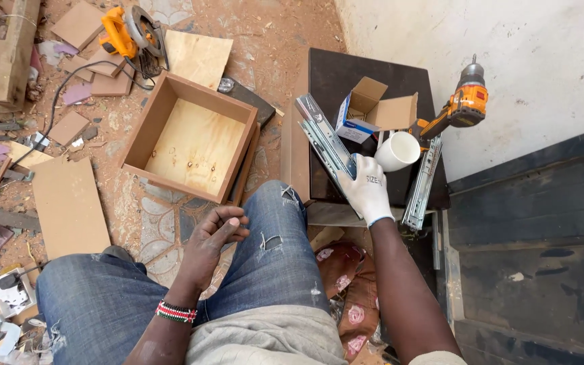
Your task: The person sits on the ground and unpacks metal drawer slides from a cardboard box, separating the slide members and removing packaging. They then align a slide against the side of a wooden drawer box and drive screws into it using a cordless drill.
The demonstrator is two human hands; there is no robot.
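my gloved right hand (368,190) has its fingers clamped on a metal drawer slide (324,140) lying on the dark counter (332,74), beside a white cup (397,151). my bare left hand (212,238) rests on my knee, fingers loosely curled on nothing.

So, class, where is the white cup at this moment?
In the head view, the white cup lies on its side on the dark board, right of centre, between the open cardboard box and the orange drill, just above the gloved right hand.
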